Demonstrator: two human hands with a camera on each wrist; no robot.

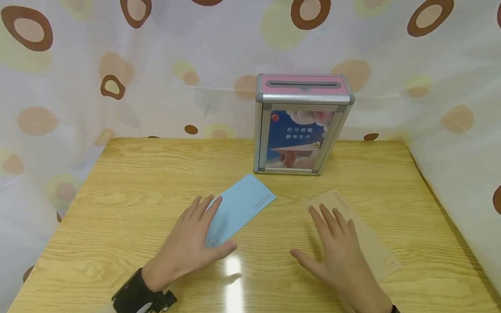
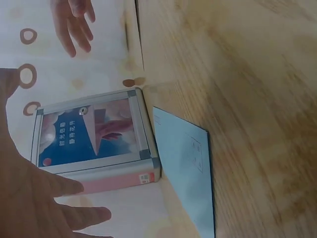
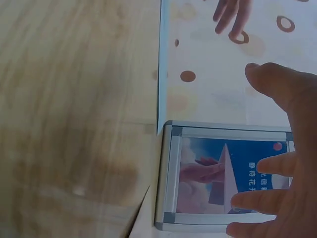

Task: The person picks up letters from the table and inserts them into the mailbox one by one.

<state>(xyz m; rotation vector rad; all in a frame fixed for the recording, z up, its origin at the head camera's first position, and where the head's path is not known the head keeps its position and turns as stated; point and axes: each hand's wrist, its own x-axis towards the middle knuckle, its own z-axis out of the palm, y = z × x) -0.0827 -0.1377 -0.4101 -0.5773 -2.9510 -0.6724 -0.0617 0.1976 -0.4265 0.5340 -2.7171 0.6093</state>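
Observation:
My left hand (image 1: 189, 243) is held above the table with its fingers straight and thumb spread, gripping nothing. Beneath its fingertips lies a light blue envelope (image 1: 243, 206), partly covered by the hand in the head view. In the left wrist view the same blue envelope (image 2: 184, 166) lies apart from the fingers. My right hand (image 1: 341, 258), likewise extended and holding nothing, hovers over a tan kraft envelope (image 1: 372, 240). The right hand hides part of that envelope. Both envelopes lie at a slant, with small printed postcode boxes at their far ends.
A metal-framed suggestion box (image 1: 302, 138) stands upright at the back, with a slot (image 1: 303, 84) in its pink top and a small lock on its front. The wood-grain table (image 1: 159, 170) meets a patterned curtain (image 1: 161, 65) at the back and sides.

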